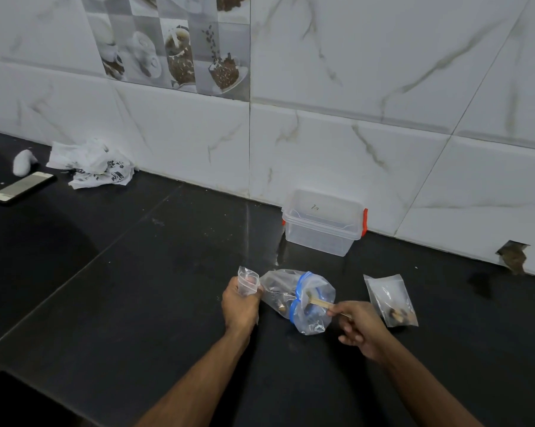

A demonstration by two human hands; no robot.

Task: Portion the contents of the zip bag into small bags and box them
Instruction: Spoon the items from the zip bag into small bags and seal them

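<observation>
Zip bag [293, 298] lying on its side on the black counter [136, 288], centre-front, blue zip rim facing right and gaping open; few dark bits inside, most of it empty. Thin wooden stick [319, 301] poking into the mouth, nearly level, far end inside the bag. Right hand [357, 326] pinching the near end of that stick between thumb and forefinger, other fingers curled under. Left hand [240, 305] wrapped around a small clear bag [247, 280], held upright with its mouth open at top, just left of the zip bag and touching its closed end. Second small bag [390, 300] flat on the counter right of the zip bag, near the right hand, brownish contents gathered at its lower end. Clear plastic box [323, 223] with orange-red latches behind the zip bag, against the tiled wall [383, 87], lid on; contents not discernible. Far left along the wall: crumpled white printed bag [92, 164], a white lump [24, 161], a phone [21, 188] lying flat.
</observation>
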